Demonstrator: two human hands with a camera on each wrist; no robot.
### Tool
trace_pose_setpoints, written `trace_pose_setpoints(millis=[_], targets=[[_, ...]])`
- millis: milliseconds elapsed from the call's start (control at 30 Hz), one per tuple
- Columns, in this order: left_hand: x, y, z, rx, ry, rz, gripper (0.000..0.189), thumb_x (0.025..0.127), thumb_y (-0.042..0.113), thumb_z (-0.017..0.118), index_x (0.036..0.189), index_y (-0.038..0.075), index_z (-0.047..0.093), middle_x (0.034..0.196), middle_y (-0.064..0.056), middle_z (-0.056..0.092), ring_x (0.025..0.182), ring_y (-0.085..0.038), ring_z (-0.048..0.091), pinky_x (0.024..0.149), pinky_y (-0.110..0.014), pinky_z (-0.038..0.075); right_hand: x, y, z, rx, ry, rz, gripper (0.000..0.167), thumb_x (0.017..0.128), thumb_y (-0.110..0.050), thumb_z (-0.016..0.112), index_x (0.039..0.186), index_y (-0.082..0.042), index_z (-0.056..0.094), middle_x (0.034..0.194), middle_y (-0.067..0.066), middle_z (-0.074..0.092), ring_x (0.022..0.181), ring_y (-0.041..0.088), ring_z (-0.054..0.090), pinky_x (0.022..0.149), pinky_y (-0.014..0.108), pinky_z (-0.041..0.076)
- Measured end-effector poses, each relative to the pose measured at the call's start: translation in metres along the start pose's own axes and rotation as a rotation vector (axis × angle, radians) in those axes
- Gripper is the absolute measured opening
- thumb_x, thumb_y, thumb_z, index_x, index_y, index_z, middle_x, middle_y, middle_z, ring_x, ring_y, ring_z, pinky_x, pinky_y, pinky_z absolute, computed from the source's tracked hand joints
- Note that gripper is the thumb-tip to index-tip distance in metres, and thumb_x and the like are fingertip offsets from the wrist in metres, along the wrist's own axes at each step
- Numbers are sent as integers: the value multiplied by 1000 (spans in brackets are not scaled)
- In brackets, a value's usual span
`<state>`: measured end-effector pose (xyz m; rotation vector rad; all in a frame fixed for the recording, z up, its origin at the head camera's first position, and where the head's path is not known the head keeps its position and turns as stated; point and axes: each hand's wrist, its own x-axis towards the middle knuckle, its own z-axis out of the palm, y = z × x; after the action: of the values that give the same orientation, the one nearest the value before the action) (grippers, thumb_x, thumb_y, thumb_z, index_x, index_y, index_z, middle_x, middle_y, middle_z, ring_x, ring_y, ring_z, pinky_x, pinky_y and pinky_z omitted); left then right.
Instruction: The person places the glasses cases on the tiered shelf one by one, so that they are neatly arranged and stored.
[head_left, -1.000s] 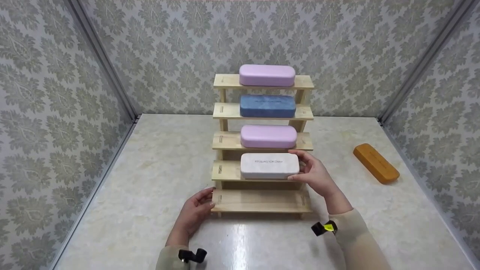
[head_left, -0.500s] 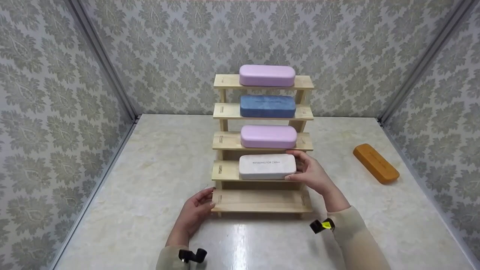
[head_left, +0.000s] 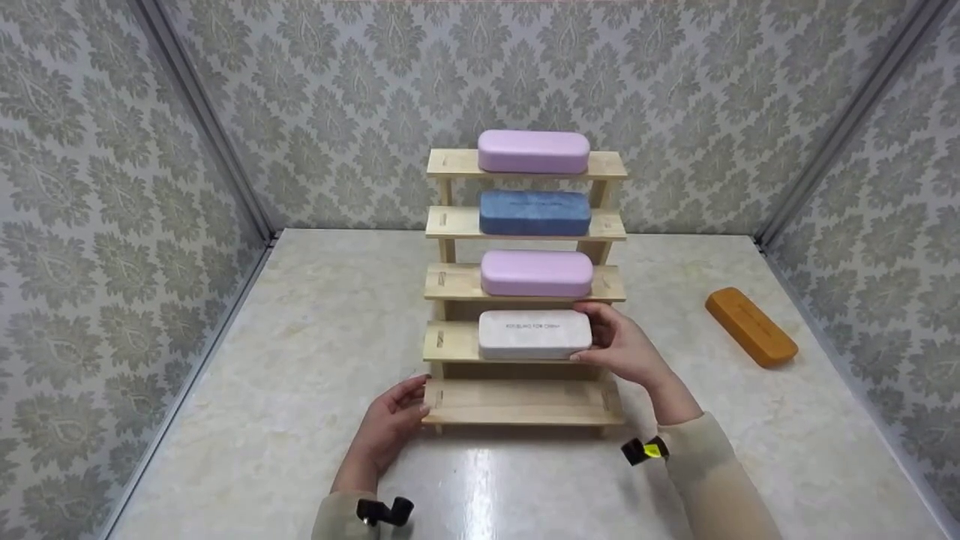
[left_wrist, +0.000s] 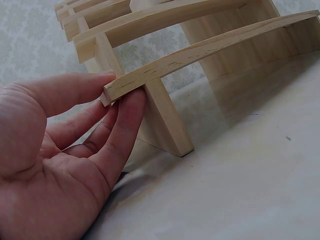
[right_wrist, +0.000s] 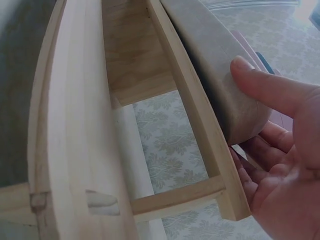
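Note:
A wooden tiered display rack [head_left: 517, 401] stands on the table. My left hand [head_left: 391, 420] pinches the left end of its lowest shelf, thumb on top and fingers underneath in the left wrist view. My right hand [head_left: 626, 345] grips the right end of a white glasses case [head_left: 534, 335] with printed lettering, at the second shelf from the bottom. In the right wrist view the thumb lies on the front of this white case [right_wrist: 225, 75], with the other fingers behind its end. Above it on the rack sit a pink case [head_left: 536, 273], a blue case [head_left: 534, 213] and another pink case [head_left: 533, 151].
An orange-brown glasses case [head_left: 751, 327] lies slanted on the table [head_left: 300, 315] to the right of the rack. Patterned wall panels [head_left: 360, 105] enclose the table at the back and both sides.
The white case has shifted slightly left and toward the front edge of its shelf, with my right hand moving along. My left hand has stayed on the lowest shelf.

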<state>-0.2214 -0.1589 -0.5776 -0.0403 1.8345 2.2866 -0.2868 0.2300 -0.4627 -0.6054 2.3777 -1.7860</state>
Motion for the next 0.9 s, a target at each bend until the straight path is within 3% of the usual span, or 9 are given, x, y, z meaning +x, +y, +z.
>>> trace_pose_setpoints(millis=[300,900], targets=[[0,-1,0,1,-3,1,62,90,-3,68,149,-5,46,125,-9,60,108,-16,63,85,-24,57,-2,1,1,-38,-2,25,75,81,1,83,146,2,48,146,26,53,131,40,57,90,22,56],[1,0,0,-3,-3,-13,64,91,-1,69,150,-4,46,130,-11,60,114,-15,63,91,-26,58,-5,0,-1,-129,16,70,79,81,-4,85,150,1,47,151,24,50,135,41,55,101,32,55]])
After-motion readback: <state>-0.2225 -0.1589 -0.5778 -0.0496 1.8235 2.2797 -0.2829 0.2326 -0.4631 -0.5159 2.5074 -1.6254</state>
